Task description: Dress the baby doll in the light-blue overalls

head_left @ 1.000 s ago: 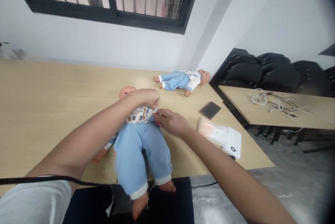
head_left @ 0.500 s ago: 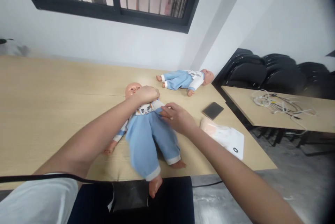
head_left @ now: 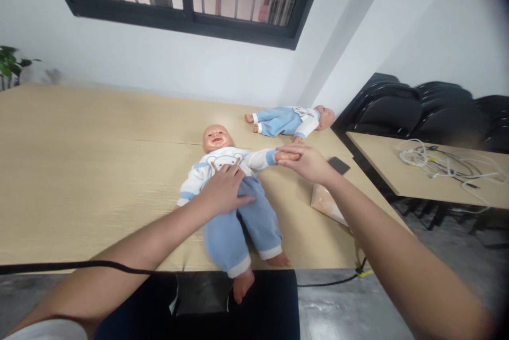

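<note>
A baby doll (head_left: 222,162) in a white bear top and blue trousers lies on its back on the wooden table (head_left: 91,154), its feet over the near edge. My left hand (head_left: 223,191) rests flat on the doll's belly and waistband, fingers spread. My right hand (head_left: 306,160) grips the doll's outstretched hand at the right. A second doll (head_left: 288,120) in the same clothes lies farther back near the table's right corner.
A dark phone (head_left: 339,165) and a pale packet (head_left: 328,202) lie on the table behind my right arm. A second table (head_left: 382,154) at the right carries a tangle of white cables (head_left: 441,162). Black chairs (head_left: 397,112) stand behind it. A plant (head_left: 10,64) shows at far left.
My left hand slid from the doll's chest down to its belly. My right hand left the doll's waist and took hold of its outstretched hand. The doll sits farther up the table.
</note>
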Demonstrator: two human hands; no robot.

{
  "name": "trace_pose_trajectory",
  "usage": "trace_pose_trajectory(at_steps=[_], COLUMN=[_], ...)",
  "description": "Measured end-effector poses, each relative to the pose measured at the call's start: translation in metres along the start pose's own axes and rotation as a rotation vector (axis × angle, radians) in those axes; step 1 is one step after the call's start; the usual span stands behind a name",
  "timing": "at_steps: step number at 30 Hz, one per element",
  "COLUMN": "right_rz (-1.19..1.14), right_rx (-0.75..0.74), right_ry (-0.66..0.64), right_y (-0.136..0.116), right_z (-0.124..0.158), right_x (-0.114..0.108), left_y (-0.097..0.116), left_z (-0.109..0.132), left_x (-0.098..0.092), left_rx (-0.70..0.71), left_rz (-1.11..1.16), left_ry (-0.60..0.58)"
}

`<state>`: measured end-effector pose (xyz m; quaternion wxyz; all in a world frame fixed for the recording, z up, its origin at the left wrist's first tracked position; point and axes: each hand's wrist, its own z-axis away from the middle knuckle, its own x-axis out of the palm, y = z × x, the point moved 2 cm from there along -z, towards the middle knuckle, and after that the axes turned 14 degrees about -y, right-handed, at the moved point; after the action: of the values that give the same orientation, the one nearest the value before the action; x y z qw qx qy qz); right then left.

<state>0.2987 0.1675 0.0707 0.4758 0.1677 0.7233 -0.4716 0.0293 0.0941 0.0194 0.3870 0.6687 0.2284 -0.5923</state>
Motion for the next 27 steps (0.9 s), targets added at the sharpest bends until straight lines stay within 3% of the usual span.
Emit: trace_pose_trajectory(at_steps=[5, 8, 11, 13, 16, 18, 20, 22, 27], right_rz=[0.010, 0.112, 0.179, 0.156, 0.070, 0.040, 0.070, 0.166, 0.428], right_rx=[-0.017, -0.087, -0.097, 0.010, 0.145, 0.143, 0.139, 0.144, 0.045], right_ry=[-0.090, -0.211, -0.332, -0.309, -0.312, -0.400, -0.456, -0.452, -0.501], right_y=[0.028, 0.019, 0.002, -0.006, -0.010, -0.011, -0.010, -0.009, -0.013], right_z=[0.018, 0.029, 0.022, 0.003, -0.031, -0.050, -0.061, -0.066, -0.068], right_x=[0.008, 0.022, 0.029, 0.031, 0.037, 0.042, 0.046, 0.048, 0.048], left_y=[-0.002, 0.001, -0.007, -0.026, -0.075, -0.109, -0.135, -0.151, -0.165], left_z=[0.000, 0.000, -0.002, -0.001, 0.009, 0.017, 0.024, 0.025, 0.010], left_x=[0.001, 0.003, -0.001, -0.009, -0.019, -0.018, -0.010, 0.001, 0.018], left_rx=[0.023, 0.042, 0.124, 0.117, -0.074, -0.157, -0.134, -0.109, -0.165], left_rz=[0.038, 0.072, 0.206, 0.311, 0.407, 0.573, 0.818, 0.972, 0.917], left_ry=[-0.017, 0.007, 0.041, 0.120, 0.285, 0.220, 0.049, -0.048, 0.054])
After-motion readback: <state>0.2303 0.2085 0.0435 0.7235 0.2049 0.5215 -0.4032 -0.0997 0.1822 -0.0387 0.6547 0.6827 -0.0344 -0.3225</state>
